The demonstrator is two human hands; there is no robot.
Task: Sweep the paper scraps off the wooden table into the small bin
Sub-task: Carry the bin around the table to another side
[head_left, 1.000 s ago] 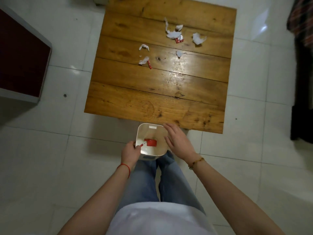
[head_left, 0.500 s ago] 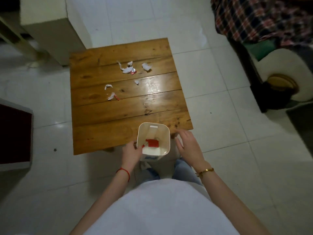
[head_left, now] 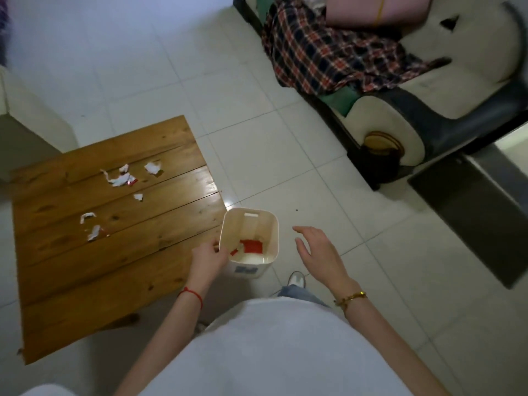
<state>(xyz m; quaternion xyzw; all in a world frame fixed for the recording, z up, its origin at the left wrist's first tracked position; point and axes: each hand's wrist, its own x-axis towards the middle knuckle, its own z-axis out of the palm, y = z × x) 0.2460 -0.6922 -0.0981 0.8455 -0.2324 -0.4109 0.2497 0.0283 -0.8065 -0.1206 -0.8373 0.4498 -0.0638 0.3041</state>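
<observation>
Plaid blanket (head_left: 328, 50) on sofa (head_left: 471, 81)

A single head-worn wide-angle view is given, aimed steeply down from standing height. The wooden bench (head_left: 114, 238) is seen at nine o'clock, the tiled floor (head_left: 285, 155) at centre, a sofa (head_left: 428, 90) at two o'clock, and the wearer's torso at six o'clock.
</observation>
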